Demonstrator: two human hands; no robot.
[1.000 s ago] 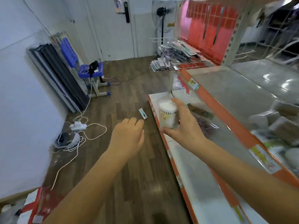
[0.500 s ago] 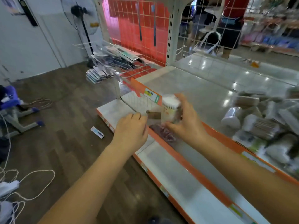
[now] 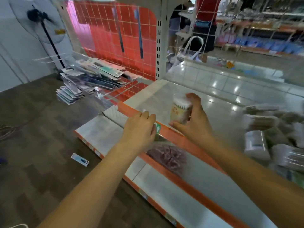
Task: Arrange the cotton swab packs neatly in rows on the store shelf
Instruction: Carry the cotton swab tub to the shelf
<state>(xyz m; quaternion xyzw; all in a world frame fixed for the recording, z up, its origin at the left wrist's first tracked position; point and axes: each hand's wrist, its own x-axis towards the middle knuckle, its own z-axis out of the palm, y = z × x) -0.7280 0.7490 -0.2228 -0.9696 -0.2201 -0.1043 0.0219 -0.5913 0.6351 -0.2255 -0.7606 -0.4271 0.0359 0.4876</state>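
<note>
My right hand (image 3: 195,121) grips a round, clear cotton swab pack (image 3: 180,111) with a white top, held upright just above the near left part of the store shelf (image 3: 218,116). My left hand (image 3: 139,129) rests with curled fingers on the shelf's orange front edge (image 3: 177,137), a little left of the pack. A blurred heap of several more cotton swab packs (image 3: 273,137) lies at the right of the shelf.
A lower shelf (image 3: 102,134) juts out below, with a dark reddish packet (image 3: 167,157) on it. Stacked flat packages (image 3: 92,76) lie at the far left by a red grid panel (image 3: 118,38). A small card (image 3: 79,159) lies on the wooden floor. A person stands behind the wire back.
The view swung right from the floor onto the shelf. My right hand carried the pack over the orange edge onto the shelf; my left hand came up onto that edge.
</note>
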